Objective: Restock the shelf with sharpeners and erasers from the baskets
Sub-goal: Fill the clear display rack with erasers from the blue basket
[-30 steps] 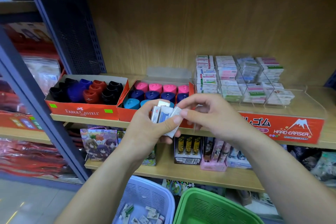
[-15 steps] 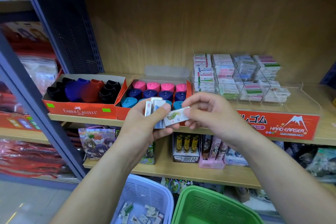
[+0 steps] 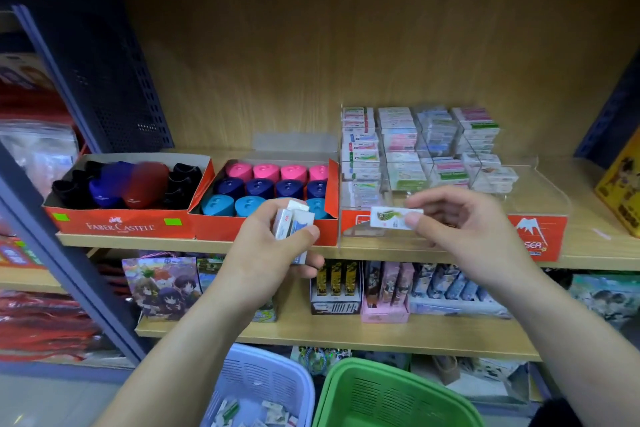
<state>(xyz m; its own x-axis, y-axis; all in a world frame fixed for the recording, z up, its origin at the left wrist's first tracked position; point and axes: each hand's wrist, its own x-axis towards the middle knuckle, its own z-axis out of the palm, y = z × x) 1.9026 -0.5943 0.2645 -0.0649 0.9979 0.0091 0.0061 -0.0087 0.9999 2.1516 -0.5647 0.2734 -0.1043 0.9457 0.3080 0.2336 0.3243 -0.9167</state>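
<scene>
- Right hand (image 3: 460,229) pinches one white, green-printed sleeved eraser (image 3: 394,217) just before the clear acrylic eraser rack (image 3: 545,192).
- Left hand (image 3: 273,253) clasps a stack of white erasers (image 3: 293,222), left of the rack.
- Match the print to its compartment; lay it flat.

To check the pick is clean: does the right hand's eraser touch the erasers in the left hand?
Apart. The head view shows the eraser in the right hand clear of the stack in the left hand, red box between them.

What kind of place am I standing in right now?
Most likely a stationery shop: boxed sharpeners, stacked erasers in a clear rack, and a stock basket below the shelves.
</scene>
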